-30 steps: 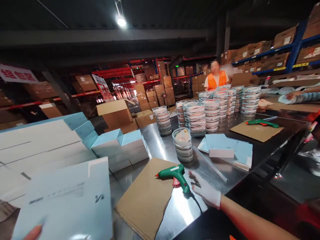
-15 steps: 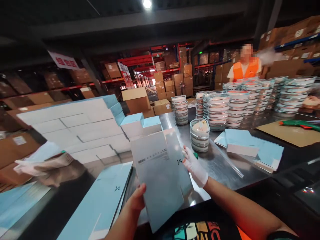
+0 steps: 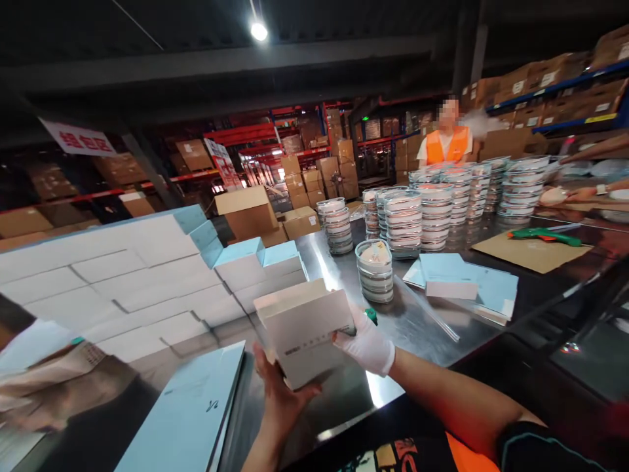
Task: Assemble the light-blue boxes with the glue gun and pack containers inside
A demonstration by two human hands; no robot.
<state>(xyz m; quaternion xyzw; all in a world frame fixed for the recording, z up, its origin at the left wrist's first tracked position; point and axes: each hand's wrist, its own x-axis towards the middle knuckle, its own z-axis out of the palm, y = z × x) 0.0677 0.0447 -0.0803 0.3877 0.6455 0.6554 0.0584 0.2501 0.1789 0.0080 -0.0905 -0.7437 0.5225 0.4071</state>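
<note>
In front of me a small cardboard box (image 3: 307,341) stands tilted, with printing and a barcode on the side facing me. Its shape looks opened out rather than flat. My left hand (image 3: 282,393), bare, is around its lower left corner, thumb along the bottom edge and fingers at the side. At the right edge my right hand (image 3: 368,344), in a white glove with bare fingertips, grips the box with the thumb in front. A pile of flat light-blue box blanks (image 3: 184,406) lies left of my hands. A green object (image 3: 371,316) shows just behind the glove.
A wall of stacked white-and-blue boxes (image 3: 132,282) stands to the left. Several stacks of clear round containers (image 3: 403,219) fill the back of the metal table. At right are folded blue boxes (image 3: 452,275) and a green tool (image 3: 545,236) on brown card. A person in an orange vest (image 3: 447,144) stands behind.
The flat blank between my hands has become a boxlike shape. My right hand has closed on its right edge, and my left hand has shifted under its lower left corner. The view has turned right.
</note>
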